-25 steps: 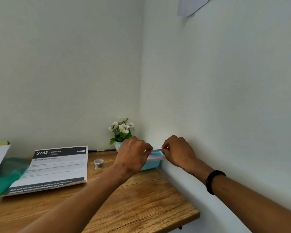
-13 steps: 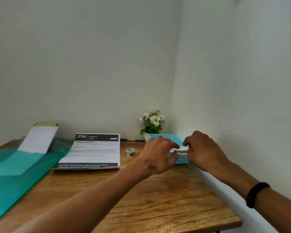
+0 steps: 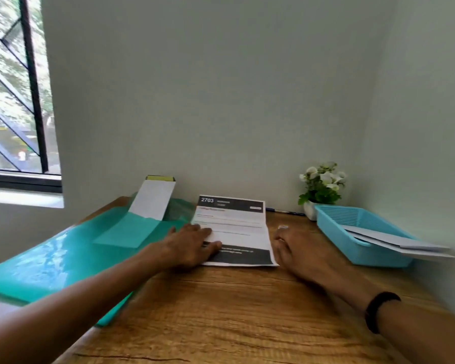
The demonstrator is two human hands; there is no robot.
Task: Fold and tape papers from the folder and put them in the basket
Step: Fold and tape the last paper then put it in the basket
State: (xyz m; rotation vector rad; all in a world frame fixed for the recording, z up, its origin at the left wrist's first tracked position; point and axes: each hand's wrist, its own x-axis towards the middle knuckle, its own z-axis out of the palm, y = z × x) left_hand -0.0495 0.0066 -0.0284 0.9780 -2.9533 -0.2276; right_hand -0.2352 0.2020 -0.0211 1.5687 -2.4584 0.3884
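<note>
A printed sheet (image 3: 237, 227) headed "2703" lies flat at the middle back of the wooden table. My left hand (image 3: 192, 245) rests on its left edge with fingers stretched out. My right hand (image 3: 294, 248) lies on the wood just right of the sheet, fingers extended toward the small tape roll (image 3: 283, 227), which it mostly hides. A green folder (image 3: 63, 261) lies open on the left, with a white paper (image 3: 153, 199) sticking out of its pocket. The light-blue basket (image 3: 334, 227) at the right holds folded white papers (image 3: 402, 245) that overhang its front rim.
A small pot of white flowers (image 3: 322, 187) stands in the back right corner behind the basket. A pen (image 3: 286, 212) lies along the back wall. Walls close the table at the back and right; a window (image 3: 13, 101) is at the left.
Both hands let go of the folded paper in the basket and came back left to the printed sheet. The view swung left, bringing the window and whole folder into sight.
</note>
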